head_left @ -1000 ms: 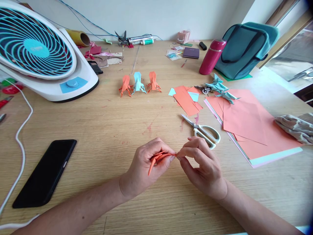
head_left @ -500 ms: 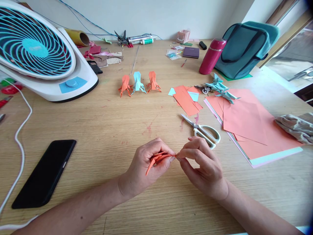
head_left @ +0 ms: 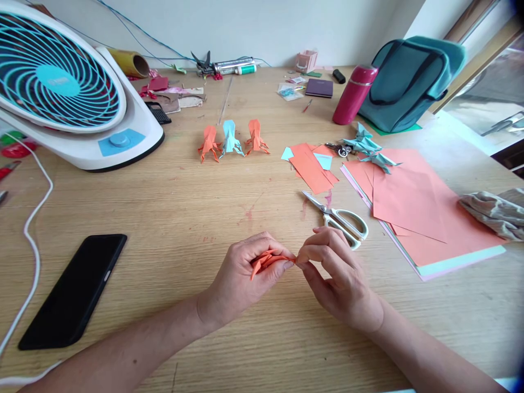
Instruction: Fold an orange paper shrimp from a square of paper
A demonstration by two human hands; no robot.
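Between my hands is a folded orange paper figure [head_left: 266, 261] with narrow pointed strips. My left hand [head_left: 245, 273] is closed around it, its thumb and forefinger pressing near the right end. My right hand [head_left: 339, 278] pinches the thin tip on that side; the fingertips of both hands almost meet and hide the tip. Behind them stand finished-looking origami figures with several legs: an orange one [head_left: 210, 143], a light blue one [head_left: 231, 137] and another orange one [head_left: 256, 136]. White-handled scissors [head_left: 346, 222] lie just beyond my right hand.
At left are a fan [head_left: 123, 143], a white cable [head_left: 36, 245] and a black phone [head_left: 73, 292]. Orange paper sheets [head_left: 413, 207] lie at right, with blue folded figures [head_left: 366, 143] on their far edge. Cut paper pieces [head_left: 309, 166], a pink bottle [head_left: 355, 95] and a teal bag [head_left: 405, 84] stand farther back.
The orange figure has turned slightly in my left hand, so its loose pointed strip now sits higher and looks shorter. Both hands keep nearly the same place and grip.
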